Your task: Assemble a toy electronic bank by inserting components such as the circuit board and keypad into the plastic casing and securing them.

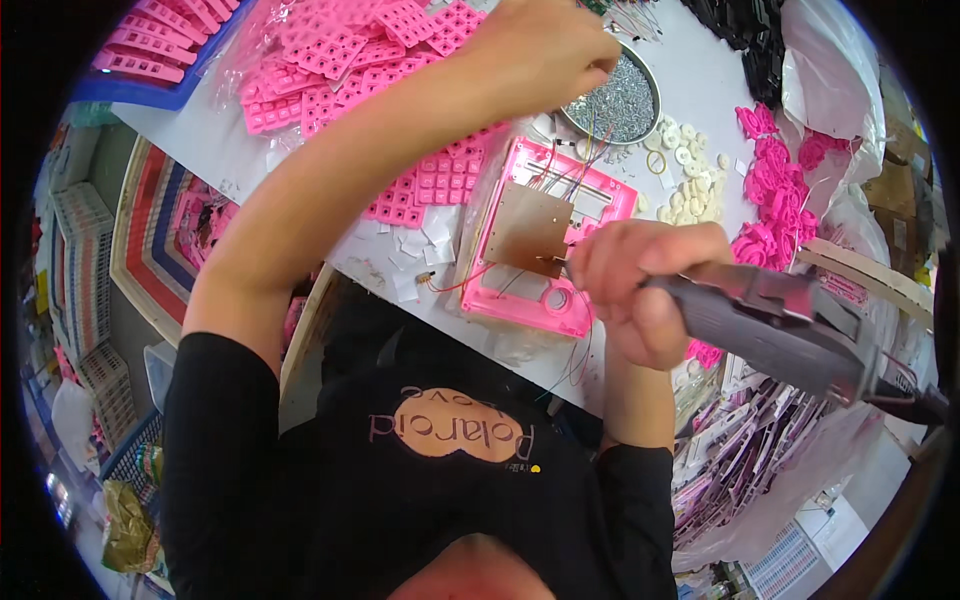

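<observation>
My right hand (640, 285) is wrapped round a dark grey electric screwdriver (775, 330). The screwdriver's thin bit points left, its tip at the right edge of a brown circuit board (525, 235); whether it touches a screw I cannot tell. That board lies inside a pink plastic housing (510, 305), with thin coloured wires running out around it. Stretched out to the far side, my left hand (555, 50) is closed over the rim of a round metal bowl (652, 85) of small screws. Anything between its fingertips is hidden.
Pink keypad pieces (400, 45) are heaped at the far left. White round parts (690, 175) and bright pink coiled parts (775, 195) lie right of the bowl. Black parts (745, 40) sit at the far right. A striped stool (150, 220) stands left of the table.
</observation>
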### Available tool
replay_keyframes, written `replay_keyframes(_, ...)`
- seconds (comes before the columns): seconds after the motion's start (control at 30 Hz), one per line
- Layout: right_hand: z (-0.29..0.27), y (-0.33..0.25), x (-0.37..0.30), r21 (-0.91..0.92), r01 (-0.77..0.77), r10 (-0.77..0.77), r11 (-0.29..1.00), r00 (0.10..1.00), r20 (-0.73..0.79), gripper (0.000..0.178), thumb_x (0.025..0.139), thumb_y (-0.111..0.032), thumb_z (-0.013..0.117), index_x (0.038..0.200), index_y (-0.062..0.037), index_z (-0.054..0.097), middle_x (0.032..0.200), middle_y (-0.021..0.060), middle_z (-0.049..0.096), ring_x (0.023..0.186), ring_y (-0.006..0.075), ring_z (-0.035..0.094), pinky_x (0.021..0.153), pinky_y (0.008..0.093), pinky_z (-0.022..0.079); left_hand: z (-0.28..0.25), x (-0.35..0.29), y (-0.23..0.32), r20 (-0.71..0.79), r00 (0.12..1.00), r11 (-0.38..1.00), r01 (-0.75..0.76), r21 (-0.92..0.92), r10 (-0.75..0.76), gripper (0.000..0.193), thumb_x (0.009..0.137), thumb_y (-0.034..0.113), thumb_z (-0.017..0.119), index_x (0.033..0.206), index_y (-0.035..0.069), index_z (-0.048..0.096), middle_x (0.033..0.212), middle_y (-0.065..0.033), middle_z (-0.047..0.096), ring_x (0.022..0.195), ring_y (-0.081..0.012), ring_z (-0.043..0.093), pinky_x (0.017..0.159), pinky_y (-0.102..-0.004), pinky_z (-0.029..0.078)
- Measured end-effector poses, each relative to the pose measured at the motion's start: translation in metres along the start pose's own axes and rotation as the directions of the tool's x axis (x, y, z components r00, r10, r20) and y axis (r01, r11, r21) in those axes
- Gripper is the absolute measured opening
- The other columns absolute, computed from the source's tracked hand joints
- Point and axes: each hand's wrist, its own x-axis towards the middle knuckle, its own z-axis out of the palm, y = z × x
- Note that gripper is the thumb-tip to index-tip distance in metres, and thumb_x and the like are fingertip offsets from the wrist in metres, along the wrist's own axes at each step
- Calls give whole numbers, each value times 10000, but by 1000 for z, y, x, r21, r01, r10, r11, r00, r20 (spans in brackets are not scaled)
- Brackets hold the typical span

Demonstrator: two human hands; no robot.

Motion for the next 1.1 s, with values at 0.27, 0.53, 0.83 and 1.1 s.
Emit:
replay_keyframes(0.27, 4, 7, -6, 4, -56, 56, 998, 998, 15, 245, 921, -56, 639, 1109, -56, 483, 699, 60, 538, 587, 160, 510, 615, 364, 471, 72, 31, -31, 113, 989, 900, -136, 415, 98, 166, 793, 195, 620, 748, 121, 761, 785, -67, 708, 917, -280, 635, 841, -509, 394)
replay_keyframes(0.53, -8, -14, -4, -57, 30, -31, 998, 999, -14, 277, 911, -116, 698, 1084, -57, 490, 662, 61, 538, 572, 172, 523, 579, 358, 477, 10, 6, -18, -128, 983, 991, -130, 33, 133, 197, 844, 258, 658, 816, 74, 722, 871, -104, 696, 931, -316, 629, 861, -491, 425)
replay_keyframes(0.83, -20, -30, -9, -66, 50, -53, 997, 997, -56, 279, 925, -157, 690, 1082, -58, 482, 646, 59, 520, 546, 160, 489, 506, 324, 440, -25, -159, 70, 405, 909, 961, 16, -277, 102, 149, 894, 131, 662, 996, 54, 586, 839, -125, 584, 733, -322, 633, 624, -429, 496)
replay_keyframes(1.1, -18, -32, -9, -75, 56, -56, 996, 998, -3, 295, 935, -171, 688, 1096, -47, 473, 647, 59, 517, 540, 160, 492, 514, 325, 444, -8, -165, 96, 558, 829, 997, 19, -79, 29, 167, 814, 72, 604, 967, 42, 543, 1011, -135, 583, 710, -315, 630, 553, -421, 515)
